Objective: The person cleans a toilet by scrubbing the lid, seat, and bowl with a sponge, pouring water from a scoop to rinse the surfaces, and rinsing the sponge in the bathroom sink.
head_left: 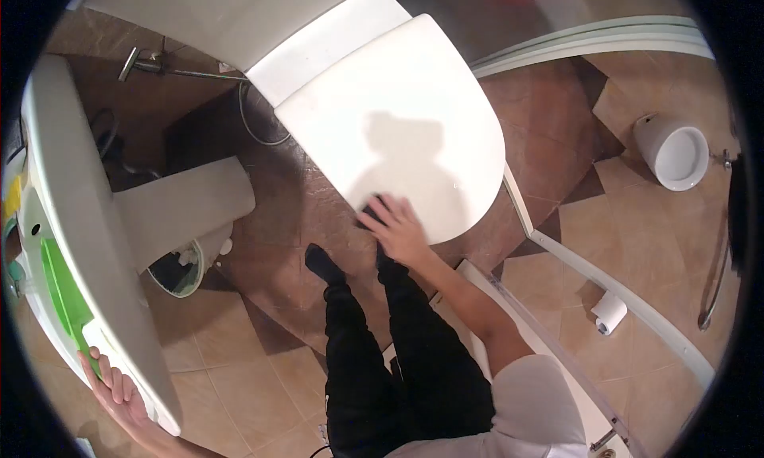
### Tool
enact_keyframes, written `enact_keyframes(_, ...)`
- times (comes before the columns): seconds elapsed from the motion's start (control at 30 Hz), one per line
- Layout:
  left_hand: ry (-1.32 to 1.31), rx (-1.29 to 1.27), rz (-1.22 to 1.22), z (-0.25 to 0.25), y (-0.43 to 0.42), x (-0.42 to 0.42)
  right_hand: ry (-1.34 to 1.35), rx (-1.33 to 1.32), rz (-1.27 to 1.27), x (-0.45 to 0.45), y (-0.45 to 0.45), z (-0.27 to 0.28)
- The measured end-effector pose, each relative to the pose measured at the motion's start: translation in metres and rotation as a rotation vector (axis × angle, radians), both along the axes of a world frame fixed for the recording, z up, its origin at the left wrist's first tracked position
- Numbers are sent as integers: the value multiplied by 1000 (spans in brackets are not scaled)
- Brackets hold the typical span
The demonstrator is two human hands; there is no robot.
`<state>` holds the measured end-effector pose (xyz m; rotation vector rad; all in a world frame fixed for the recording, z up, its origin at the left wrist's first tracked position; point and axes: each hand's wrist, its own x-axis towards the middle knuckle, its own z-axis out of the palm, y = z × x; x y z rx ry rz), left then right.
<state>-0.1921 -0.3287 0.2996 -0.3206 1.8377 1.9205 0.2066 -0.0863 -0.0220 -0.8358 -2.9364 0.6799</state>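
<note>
My left hand (118,390) is closed round the handle of a green dustpan-like tool (65,287), which lies along the basin of the white sink (131,299) at the left. Near the front left edge of the closed white toilet lid (398,132), my right hand (391,226) is slightly blurred. Its fingers rest over a small dark object (368,215) that I cannot make out clearly. A shadow falls across the lid.
A small bin (179,271) stands beside the sink pedestal (191,207). A hose (253,128) hangs left of the toilet. At the right are a toilet paper roll (610,312), a white round container (673,152) and a white frame rail (621,299).
</note>
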Motion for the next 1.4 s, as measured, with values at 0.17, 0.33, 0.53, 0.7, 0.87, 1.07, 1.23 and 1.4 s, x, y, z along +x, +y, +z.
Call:
enact_keyframes(0.17,-22,2,16,1,2,2,26,208,-381,5,70,-15)
enact_keyframes(0.33,-31,60,-57,1,-5,-3,51,95,-201,-42,43,-4)
enact_keyframes(0.53,-25,53,-38,1,3,4,-109,269,-727,101,75,-19)
enact_keyframes(0.7,-37,90,-87,0,4,4,89,331,-640,8,72,-29)
enact_keyframes(0.87,0,45,-67,3,8,6,-175,93,-559,41,-30,-7)
enact_keyframes(1.07,-22,-4,-80,3,7,9,-61,357,-1013,73,55,-39)
enact_keyframes(1.23,-23,23,-83,1,2,6,-99,132,-507,-20,-28,-5)
enact_keyframes(1.4,-35,-22,-78,13,20,25,-131,411,-1006,86,70,-41)
